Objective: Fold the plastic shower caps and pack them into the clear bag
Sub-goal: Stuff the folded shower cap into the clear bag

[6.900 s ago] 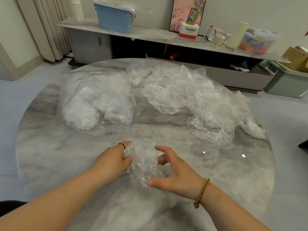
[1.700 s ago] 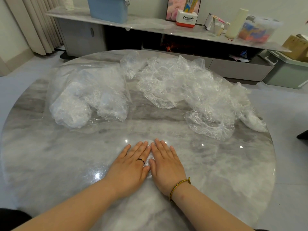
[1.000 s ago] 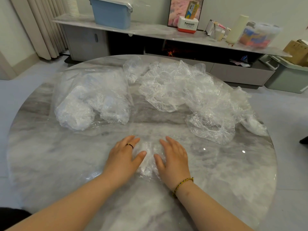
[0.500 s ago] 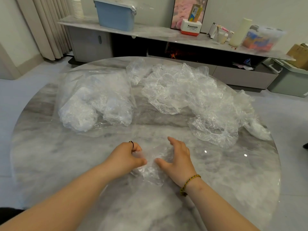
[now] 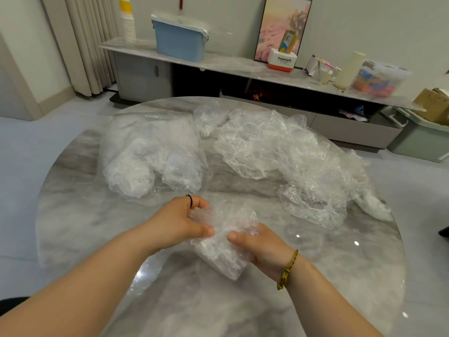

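Shower cap [image 5: 224,242], crumpled and part-folded, held just above the table [image 5: 80,222] near its front edge, left hand [image 5: 178,221] pinching its left side, right hand [image 5: 261,249] gripping its right, clear bag [image 5: 150,152] back-left.

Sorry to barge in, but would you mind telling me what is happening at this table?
A person is folding a crumpled shower cap over the marble table, the left hand and right hand each pinching it, thumbs on top. The clear bag, with bundled caps inside, lies at the far left. A pile of loose caps waits at the far right.
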### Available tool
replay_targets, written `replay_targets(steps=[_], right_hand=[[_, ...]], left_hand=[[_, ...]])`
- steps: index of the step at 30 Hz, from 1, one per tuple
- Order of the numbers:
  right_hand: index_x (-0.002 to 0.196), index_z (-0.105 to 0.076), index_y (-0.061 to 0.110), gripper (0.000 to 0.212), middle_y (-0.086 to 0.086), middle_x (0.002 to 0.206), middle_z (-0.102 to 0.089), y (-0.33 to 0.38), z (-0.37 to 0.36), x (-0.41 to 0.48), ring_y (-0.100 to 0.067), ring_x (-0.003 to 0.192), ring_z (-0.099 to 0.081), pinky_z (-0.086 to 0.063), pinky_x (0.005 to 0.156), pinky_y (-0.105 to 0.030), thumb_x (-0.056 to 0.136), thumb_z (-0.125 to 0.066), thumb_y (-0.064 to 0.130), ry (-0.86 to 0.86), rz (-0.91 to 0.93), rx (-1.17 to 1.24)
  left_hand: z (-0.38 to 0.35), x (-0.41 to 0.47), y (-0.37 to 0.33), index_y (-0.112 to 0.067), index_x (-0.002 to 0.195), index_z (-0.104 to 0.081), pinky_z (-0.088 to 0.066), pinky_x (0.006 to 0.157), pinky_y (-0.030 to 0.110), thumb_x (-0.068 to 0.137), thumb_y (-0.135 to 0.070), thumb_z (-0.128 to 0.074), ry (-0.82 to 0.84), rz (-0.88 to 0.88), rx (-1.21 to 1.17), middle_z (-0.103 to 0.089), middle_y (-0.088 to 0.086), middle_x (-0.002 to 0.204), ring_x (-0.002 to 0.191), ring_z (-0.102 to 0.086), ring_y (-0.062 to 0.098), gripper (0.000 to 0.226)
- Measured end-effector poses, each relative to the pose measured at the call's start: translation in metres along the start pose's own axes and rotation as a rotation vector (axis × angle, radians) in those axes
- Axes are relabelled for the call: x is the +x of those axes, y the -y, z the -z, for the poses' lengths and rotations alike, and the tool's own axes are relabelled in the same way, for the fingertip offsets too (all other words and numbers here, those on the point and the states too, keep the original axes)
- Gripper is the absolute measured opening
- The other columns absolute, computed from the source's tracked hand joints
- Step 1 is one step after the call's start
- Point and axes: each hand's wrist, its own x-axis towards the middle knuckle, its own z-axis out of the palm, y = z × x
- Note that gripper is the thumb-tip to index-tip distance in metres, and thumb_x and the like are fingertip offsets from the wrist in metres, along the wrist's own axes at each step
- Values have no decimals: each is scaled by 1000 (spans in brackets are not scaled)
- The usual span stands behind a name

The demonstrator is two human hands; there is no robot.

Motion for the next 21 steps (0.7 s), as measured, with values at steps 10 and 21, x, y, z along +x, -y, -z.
replay_targets(steps=[10, 21], right_hand=[[93, -58, 7, 16, -7, 82, -62, 21, -48, 56, -16, 68, -60, -49, 47, -24, 92, -45, -2, -365, -27, 426], [84, -55, -1, 18, -16, 81, -61, 31, -110, 129, -31, 76, -60, -53, 40, -28, 92, -41, -9, -403, -184, 719]], left_hand=[[80, 7, 9, -18, 118, -61, -30, 96, 31, 90, -22, -55, -908, -12, 461, -46, 4, 132, 122, -37, 24, 28], [122, 41, 47, -17, 148, 0, 12, 112, 27, 99, -16, -31, -543, -7, 886, 5, -7, 155, 143, 7, 10, 58]])
